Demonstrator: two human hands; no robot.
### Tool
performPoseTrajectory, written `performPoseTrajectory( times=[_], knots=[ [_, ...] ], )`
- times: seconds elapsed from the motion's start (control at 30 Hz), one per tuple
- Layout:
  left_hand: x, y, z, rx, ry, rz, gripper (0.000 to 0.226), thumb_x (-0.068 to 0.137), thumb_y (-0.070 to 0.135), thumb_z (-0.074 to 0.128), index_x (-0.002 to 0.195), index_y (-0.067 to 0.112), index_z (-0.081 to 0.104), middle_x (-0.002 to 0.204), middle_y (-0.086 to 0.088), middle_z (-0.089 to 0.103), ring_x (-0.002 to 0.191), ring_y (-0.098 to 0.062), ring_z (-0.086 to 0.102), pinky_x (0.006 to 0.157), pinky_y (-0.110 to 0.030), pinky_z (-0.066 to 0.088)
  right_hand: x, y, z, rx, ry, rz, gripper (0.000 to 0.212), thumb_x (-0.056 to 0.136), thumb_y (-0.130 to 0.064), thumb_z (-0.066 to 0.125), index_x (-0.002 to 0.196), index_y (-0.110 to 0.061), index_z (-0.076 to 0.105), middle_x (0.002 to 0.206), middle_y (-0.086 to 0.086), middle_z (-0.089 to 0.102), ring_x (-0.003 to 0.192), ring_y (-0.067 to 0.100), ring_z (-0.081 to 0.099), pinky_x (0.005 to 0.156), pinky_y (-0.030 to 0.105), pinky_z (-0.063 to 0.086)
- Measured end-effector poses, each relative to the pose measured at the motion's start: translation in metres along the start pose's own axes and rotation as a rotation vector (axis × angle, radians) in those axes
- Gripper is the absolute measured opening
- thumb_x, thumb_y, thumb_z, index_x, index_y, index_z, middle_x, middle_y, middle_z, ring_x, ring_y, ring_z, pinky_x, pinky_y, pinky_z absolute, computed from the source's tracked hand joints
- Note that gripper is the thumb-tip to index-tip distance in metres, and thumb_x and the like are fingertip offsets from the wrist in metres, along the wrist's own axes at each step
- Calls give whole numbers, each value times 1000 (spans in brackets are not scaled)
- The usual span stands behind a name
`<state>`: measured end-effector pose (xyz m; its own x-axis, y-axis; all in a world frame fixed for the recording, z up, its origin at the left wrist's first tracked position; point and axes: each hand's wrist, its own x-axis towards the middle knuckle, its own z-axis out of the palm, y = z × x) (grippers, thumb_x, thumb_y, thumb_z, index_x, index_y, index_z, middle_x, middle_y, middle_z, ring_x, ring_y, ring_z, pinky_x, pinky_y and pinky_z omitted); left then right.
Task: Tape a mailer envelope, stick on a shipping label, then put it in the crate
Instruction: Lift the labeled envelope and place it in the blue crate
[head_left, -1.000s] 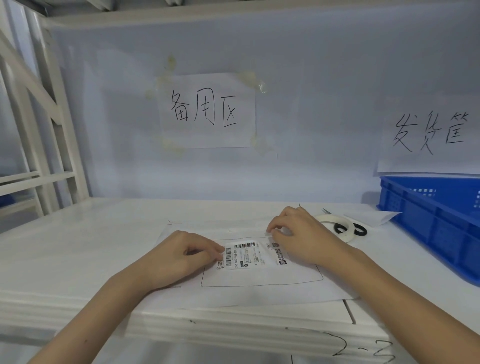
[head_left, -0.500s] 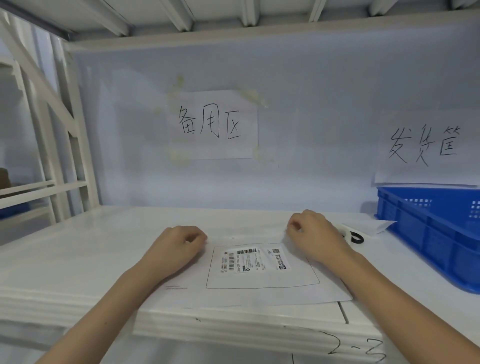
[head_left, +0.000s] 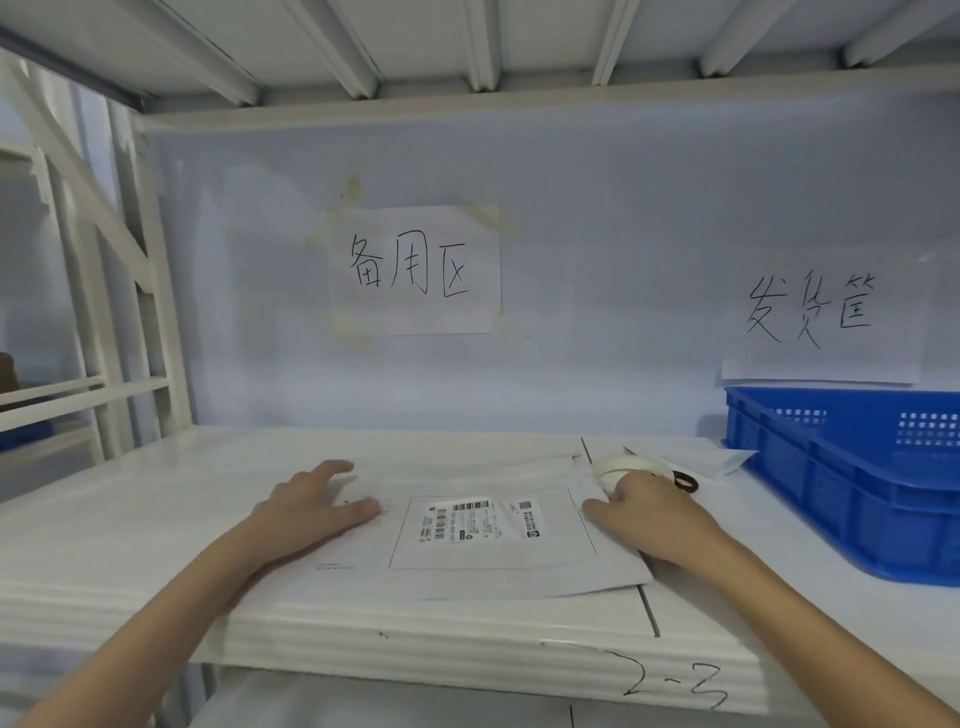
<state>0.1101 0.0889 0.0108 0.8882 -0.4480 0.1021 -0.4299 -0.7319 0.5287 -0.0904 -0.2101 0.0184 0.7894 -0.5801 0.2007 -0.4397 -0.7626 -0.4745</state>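
Note:
A white mailer envelope lies flat on the white shelf, near its front edge. A shipping label with barcodes is stuck inside the drawn rectangle on the envelope. My left hand rests on the envelope's left part, fingers spread, holding nothing. My right hand lies at the envelope's right edge with fingers loosely curled, thumb on the envelope. The blue crate stands at the right of the shelf.
A roll of white tape sits just behind my right hand, with a black ring-shaped item and a white paper strip beside it. Handwritten paper signs hang on the back wall. A white rack frame stands left.
Both hands left the label and moved outward to the envelope's left and right sides. The left hand's fingers spread open. The camera tilted upward.

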Motion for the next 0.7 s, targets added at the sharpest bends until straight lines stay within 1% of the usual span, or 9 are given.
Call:
performPoseTrajectory(
  times=[0.07, 0.17, 0.23, 0.27, 0.33, 0.4, 0.47, 0.6, 0.7],
  knots=[
    [-5, 7, -2, -267, 0, 79, 109, 52, 83, 71, 145, 39, 35, 148, 0, 44, 124, -13, 47, 97, -29, 38, -1, -2, -4, 131, 20, 21, 38, 82, -40, 58, 61, -20, 34, 57, -5, 40, 53, 15, 41, 52, 28, 27],
    [-12, 20, 1, -681, 41, 148, 96, 74, 37, 82, 151, 43, 25, 146, 10, 45, 103, 4, 62, 73, -14, 50, -1, 1, -14, 432, 8, 41, 17, 86, -27, 65, 82, -14, 56, 76, -6, 63, 65, 10, 59, 58, 24, 44],
    [-14, 27, 3, -967, 71, 130, 93, 84, 12, 76, 152, 44, 21, 133, 11, 57, 94, -9, 72, 63, -25, 59, -1, 6, -19, 674, -13, 68, 22, 87, -20, 69, 107, -18, 58, 99, -1, 69, 86, 17, 68, 80, 35, 56],
    [-14, 29, 3, -1086, 76, 104, 89, 86, 5, 72, 152, 41, 24, 123, 6, 65, 91, -21, 75, 61, -33, 61, -1, 9, -22, 755, 8, 62, 26, 88, -18, 68, 111, -20, 55, 104, 0, 69, 90, 20, 69, 83, 39, 56],
    [-13, 36, -3, -1236, 53, 113, 66, 89, -1, 65, 146, 23, 43, 117, -10, 72, 89, -31, 75, 62, -39, 62, -4, 9, -31, 826, 77, 1, 28, 92, -15, 65, 114, -24, 50, 103, -4, 68, 88, 17, 69, 72, 35, 55],
    [-13, 45, -8, -1246, 39, 182, 37, 91, -1, 60, 126, 12, 61, 117, -15, 73, 89, -27, 76, 65, -35, 62, -7, 8, -40, 879, 136, -61, 27, 95, -13, 61, 115, -25, 47, 99, -10, 67, 85, 10, 67, 63, 26, 49],
    [-13, 54, -12, -1234, 64, 250, 27, 94, 1, 58, 116, 12, 65, 114, -11, 74, 90, -23, 76, 68, -32, 62, -11, 8, -47, 928, 180, -104, 26, 95, -11, 58, 115, -23, 48, 100, -9, 68, 87, 8, 66, 64, 24, 47],
    [-15, 64, -13, -1207, 65, 308, 25, 95, 4, 57, 117, 14, 64, 110, -7, 76, 95, -25, 75, 71, -33, 62, -17, 15, -44, 872, 235, -84, 22, 94, -11, 56, 113, -20, 52, 105, -4, 67, 92, 10, 64, 68, 25, 47],
    [-14, 57, -1, -1179, -46, 266, 31, 92, 7, 61, 122, 14, 63, 117, -11, 73, 100, -30, 73, 77, -40, 62, -20, 24, -32, 935, 138, -43, 27, 91, -12, 56, 115, -25, 54, 108, 4, 69, 95, 19, 66, 77, 34, 51]
  ],
)
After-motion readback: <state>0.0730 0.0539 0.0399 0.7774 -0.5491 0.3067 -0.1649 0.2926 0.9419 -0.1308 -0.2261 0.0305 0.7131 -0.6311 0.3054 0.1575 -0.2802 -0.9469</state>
